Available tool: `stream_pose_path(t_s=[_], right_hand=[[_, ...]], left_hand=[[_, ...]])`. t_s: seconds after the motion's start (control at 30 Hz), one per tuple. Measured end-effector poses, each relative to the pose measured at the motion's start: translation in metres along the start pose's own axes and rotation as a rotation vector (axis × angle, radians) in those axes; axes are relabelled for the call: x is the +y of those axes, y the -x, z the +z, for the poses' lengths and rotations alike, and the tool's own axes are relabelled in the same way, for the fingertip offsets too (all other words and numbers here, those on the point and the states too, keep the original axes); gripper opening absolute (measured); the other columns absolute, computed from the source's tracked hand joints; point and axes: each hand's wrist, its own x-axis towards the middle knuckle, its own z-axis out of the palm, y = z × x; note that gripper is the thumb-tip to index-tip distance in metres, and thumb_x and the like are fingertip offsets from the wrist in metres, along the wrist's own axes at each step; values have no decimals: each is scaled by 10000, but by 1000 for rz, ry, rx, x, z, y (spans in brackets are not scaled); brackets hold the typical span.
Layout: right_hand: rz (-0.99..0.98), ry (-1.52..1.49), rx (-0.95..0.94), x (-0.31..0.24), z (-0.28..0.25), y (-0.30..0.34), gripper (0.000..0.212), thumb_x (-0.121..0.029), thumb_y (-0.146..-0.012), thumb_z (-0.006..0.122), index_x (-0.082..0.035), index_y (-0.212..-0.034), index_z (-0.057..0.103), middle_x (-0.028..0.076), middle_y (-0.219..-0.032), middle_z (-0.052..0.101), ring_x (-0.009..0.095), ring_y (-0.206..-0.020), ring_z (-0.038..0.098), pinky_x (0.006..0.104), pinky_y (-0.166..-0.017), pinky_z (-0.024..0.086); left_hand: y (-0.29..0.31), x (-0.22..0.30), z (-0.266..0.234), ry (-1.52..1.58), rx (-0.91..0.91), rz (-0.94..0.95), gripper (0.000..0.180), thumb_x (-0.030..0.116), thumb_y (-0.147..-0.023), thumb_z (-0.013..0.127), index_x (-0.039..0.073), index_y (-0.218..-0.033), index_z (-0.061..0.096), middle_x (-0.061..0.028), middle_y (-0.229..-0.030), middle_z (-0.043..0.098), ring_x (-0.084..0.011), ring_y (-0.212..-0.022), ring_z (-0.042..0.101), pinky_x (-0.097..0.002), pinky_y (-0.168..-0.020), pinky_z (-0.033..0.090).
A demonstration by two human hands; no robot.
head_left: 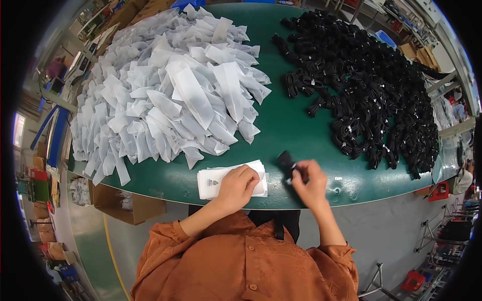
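At the table's near edge lies a stack of flat white frosted bags [208, 181] with small dark print. My left hand [236, 189] rests on the stack's right part, its fingers curled and pinching the edge of the top bag. Just to the right, my right hand [311, 183] is closed around a bundled black cable [286, 160], held upright a little above the table and apart from the bags. The cable's lower part is hidden behind my fingers.
A big heap of filled white bags [150, 100] covers the table's left side. Many bundled black cables [371, 95] are piled at the right on the green tabletop [281, 125]. An open cardboard box [118, 205] stands below the left front edge.
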Motion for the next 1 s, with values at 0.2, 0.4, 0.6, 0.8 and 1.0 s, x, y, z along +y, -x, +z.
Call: stream_pose_path(t_s=[0.2, 0.4, 0.6, 0.8, 1.0], right_hand=[[-346, 173, -66, -23, 3, 26, 299, -32, -694, 771, -54, -968, 655, 78, -842, 623, 261, -671, 646, 360, -577, 526], [-501, 236, -115, -26, 1, 27, 332, -48, -670, 787, -68, -986, 688, 61, -879, 615, 257, -696, 639, 360, -595, 517], [-87, -103, -288, -28, 3, 31, 220, -30, -797, 756, -25, -1004, 683, 64, -866, 638, 174, -614, 625, 276, -551, 502], [712, -684, -478, -37, 2, 31, 152, -74, -968, 633, 52, -1053, 629, 27, -881, 654, 88, -604, 602, 230, -516, 479], [760, -736, -435, -37, 7, 41, 128, -67, -967, 638, 43, -1033, 624, 34, -910, 656, 84, -641, 594, 221, -543, 461]], left_hand=[[-3, 3, -11, 185, -83, -147, 74, 17, -894, 667, 20, -904, 594, -70, -829, 557, -192, -672, 523, -307, -622, 433], [-3, 1, -15, 228, -126, -184, 80, 19, -902, 665, 21, -924, 588, -58, -872, 575, -171, -699, 523, -288, -627, 429], [-6, 7, -19, 72, -95, 200, 154, -16, -824, 690, 54, -916, 588, -72, -959, 607, -250, -847, 551, -350, -744, 448], [-13, 14, -30, 85, -134, 197, 182, -29, -797, 697, 60, -910, 586, -73, -970, 624, -285, -887, 555, -370, -774, 445], [-12, 8, -31, 72, -106, 182, 169, -36, -805, 691, 49, -905, 585, -88, -961, 625, -300, -890, 564, -381, -784, 458]])
